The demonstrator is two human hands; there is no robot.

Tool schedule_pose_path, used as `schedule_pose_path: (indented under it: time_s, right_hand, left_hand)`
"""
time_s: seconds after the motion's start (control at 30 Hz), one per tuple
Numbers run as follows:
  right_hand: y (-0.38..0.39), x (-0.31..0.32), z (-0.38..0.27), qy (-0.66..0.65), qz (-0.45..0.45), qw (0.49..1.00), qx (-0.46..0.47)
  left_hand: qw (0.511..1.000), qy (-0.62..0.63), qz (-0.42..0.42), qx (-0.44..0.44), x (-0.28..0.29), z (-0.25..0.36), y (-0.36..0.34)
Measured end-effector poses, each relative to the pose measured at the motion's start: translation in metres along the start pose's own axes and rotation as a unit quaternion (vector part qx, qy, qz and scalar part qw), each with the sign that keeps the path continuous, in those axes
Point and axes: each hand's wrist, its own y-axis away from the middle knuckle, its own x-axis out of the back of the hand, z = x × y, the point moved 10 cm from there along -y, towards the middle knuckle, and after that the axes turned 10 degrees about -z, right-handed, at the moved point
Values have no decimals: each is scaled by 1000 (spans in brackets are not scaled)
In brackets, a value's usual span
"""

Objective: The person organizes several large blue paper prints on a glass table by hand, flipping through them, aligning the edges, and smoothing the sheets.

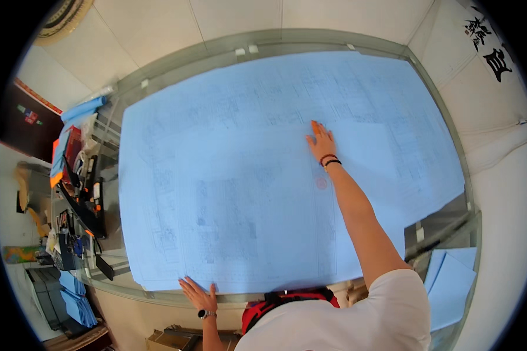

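Note:
Large blue drawing sheets (252,175) with faint line plans lie spread over a glass-topped table. A smaller sheet seems to rest on a bigger one, its edge showing near the middle. My right hand (322,143) reaches far across and lies on the sheet, fingers stretched out, with red and black bracelets at the wrist. Close to the near edge of the paper, my left hand (199,295) rests its spread fingers on the sheet's border; a watch is on that wrist. Neither hand grips anything.
Tools and bags crowd the table's left end, with a blue roll (85,109) behind them. Folded blue sheets (451,284) lie at the lower right, and more folded blue sheets (78,301) at the lower left. Walls border the table's far and right sides.

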Motion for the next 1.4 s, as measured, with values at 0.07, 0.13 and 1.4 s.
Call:
schedule_pose_path:
  time_s: [0.07,0.13,1.4]
  right_hand:
    - [-18,8,12,3,17,1000,-5]
    - [-27,10,16,0,14,1000,-20]
    - [518,76,119,42,-1,986,-163]
  left_hand:
    - [1000,5,-5,5,0,-2,0]
    - [999,30,-9,-4,0,-5,1]
    - [848,-55,-121,-513,-23,164,98]
